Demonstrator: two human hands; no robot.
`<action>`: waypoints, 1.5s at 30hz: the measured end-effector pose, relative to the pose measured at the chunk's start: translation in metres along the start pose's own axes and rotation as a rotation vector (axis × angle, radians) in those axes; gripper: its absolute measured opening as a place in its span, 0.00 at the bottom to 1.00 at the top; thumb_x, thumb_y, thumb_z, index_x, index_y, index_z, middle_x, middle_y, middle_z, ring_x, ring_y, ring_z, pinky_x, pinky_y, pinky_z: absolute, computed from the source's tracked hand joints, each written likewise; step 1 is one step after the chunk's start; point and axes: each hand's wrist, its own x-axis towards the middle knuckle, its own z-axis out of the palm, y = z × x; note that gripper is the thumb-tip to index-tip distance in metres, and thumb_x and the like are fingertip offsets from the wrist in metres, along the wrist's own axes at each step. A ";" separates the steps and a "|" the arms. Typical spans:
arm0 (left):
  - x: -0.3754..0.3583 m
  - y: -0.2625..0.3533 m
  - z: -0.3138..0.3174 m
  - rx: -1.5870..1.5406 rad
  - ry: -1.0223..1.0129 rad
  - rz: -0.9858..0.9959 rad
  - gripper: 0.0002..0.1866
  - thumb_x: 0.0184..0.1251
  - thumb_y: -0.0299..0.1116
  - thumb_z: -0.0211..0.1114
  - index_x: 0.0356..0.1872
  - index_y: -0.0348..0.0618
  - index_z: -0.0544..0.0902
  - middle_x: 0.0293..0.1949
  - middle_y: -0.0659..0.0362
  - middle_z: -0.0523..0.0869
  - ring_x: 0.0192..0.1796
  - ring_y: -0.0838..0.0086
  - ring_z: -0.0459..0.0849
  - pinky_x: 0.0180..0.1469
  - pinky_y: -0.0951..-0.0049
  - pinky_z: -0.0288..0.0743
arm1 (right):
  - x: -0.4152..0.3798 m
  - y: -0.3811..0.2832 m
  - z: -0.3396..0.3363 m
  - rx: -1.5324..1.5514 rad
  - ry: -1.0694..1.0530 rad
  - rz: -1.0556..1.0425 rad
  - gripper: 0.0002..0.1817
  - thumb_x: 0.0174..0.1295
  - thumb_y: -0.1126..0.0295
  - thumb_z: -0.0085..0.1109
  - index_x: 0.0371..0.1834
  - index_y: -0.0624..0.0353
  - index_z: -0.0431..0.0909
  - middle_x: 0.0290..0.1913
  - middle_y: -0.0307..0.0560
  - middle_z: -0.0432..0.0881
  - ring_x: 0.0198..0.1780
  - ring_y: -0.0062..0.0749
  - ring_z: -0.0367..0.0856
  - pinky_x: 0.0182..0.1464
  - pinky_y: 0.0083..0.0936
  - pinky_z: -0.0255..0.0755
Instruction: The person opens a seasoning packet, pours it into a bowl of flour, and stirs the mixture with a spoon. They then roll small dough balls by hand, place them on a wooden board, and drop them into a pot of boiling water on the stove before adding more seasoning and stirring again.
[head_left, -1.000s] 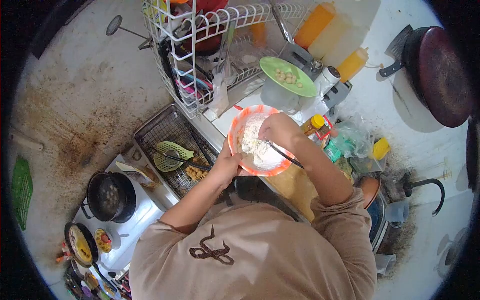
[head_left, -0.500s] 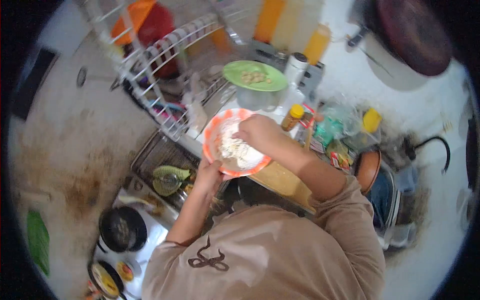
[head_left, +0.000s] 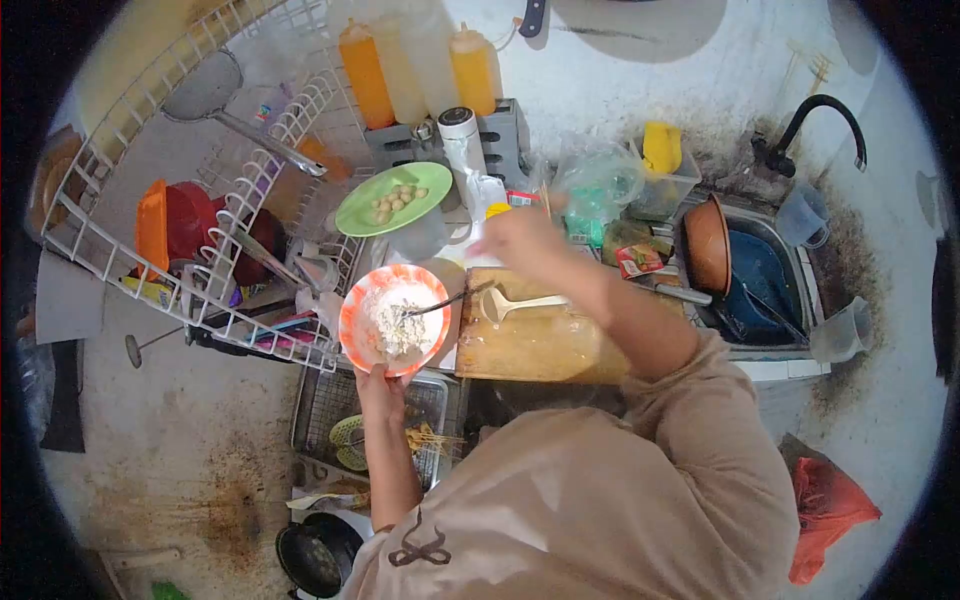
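Note:
My left hand (head_left: pixel 381 392) grips the near rim of an orange-and-white bowl (head_left: pixel 347 335), thumb on the edge. White powder (head_left: pixel 390 310), lumpy in places, lies inside it. A dark-handled utensil (head_left: pixel 446 301) leans in the powder, its handle sticking out over the right rim; its head is buried. My right hand (head_left: pixel 520 240) is off the bowl, above the back of a wooden cutting board (head_left: pixel 530 350), next to a yellow-capped jar (head_left: pixel 497 210) that it partly covers. Motion blurs its fingers. Below that arm, a pale ladle (head_left: pixel 525 304) rests on the board.
Behind the bowl, a green plate (head_left: pixel 360 212) bears several small pale balls. Sauce bottles (head_left: pixel 473 75) and a white flask (head_left: pixel 461 140) stand at the back. A wire dish rack (head_left: pixel 215 335) is on the left. Plastic bags (head_left: pixel 600 185) and a sink (head_left: pixel 765 270) lie right.
My right hand has left the powder and moved right, away from the bowl. The dark-handled utensil now shows, leaning in the bowl. The camera view has turned; my left hand keeps the bowl.

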 end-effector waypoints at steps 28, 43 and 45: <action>-0.036 0.041 0.069 0.229 -0.502 -0.150 0.26 0.65 0.52 0.40 0.48 0.40 0.71 0.45 0.54 0.77 0.42 0.70 0.78 0.39 0.69 0.73 | -0.043 -0.053 0.046 -0.092 0.418 -0.390 0.06 0.47 0.70 0.55 0.30 0.57 0.77 0.35 0.43 0.73 0.41 0.39 0.69 0.43 0.31 0.67; 0.041 0.071 0.041 0.416 -0.200 -0.063 0.14 0.63 0.34 0.46 0.42 0.35 0.73 0.37 0.53 0.79 0.38 0.67 0.80 0.38 0.66 0.78 | 0.030 -0.037 0.135 0.419 0.428 -0.283 0.28 0.45 0.61 0.64 0.49 0.62 0.67 0.42 0.53 0.72 0.46 0.42 0.69 0.48 0.35 0.64; 0.051 0.074 0.042 0.372 -0.227 -0.036 0.14 0.64 0.34 0.46 0.42 0.35 0.73 0.38 0.52 0.79 0.40 0.67 0.80 0.40 0.64 0.77 | 0.045 -0.018 0.140 0.755 0.203 -0.090 0.28 0.47 0.62 0.63 0.50 0.61 0.65 0.41 0.50 0.72 0.43 0.36 0.71 0.44 0.33 0.68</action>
